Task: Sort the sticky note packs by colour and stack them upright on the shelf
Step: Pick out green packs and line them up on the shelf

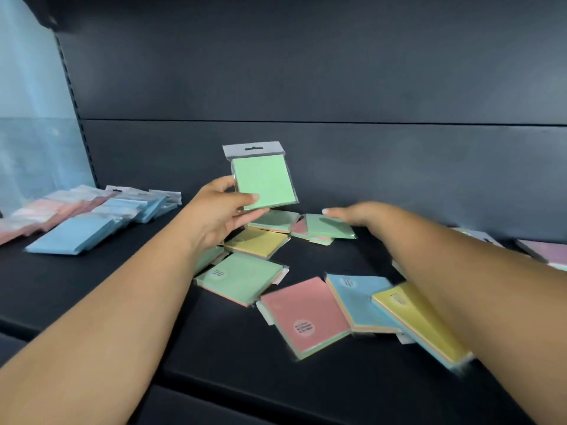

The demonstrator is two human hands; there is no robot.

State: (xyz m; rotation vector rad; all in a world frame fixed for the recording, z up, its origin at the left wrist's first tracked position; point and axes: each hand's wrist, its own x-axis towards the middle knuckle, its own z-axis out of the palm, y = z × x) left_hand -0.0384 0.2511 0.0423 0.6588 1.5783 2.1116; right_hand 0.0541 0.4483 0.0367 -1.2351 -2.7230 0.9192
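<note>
Head view: left hand (pixel 219 210) upright around green pack (pixel 264 182), fingers curled.

Left hand (pixel 219 210) raised, fingers pinching, right hand (pixel 357 213) flat, reaching forward

Loose packs (pixel 306 314) clutter the shelf (pixel 107 289) at centre and lower right of the frame; sorted rows (pixel 92 216) fill the left. Bare shelf lies between them and along the bottom edge.
</note>
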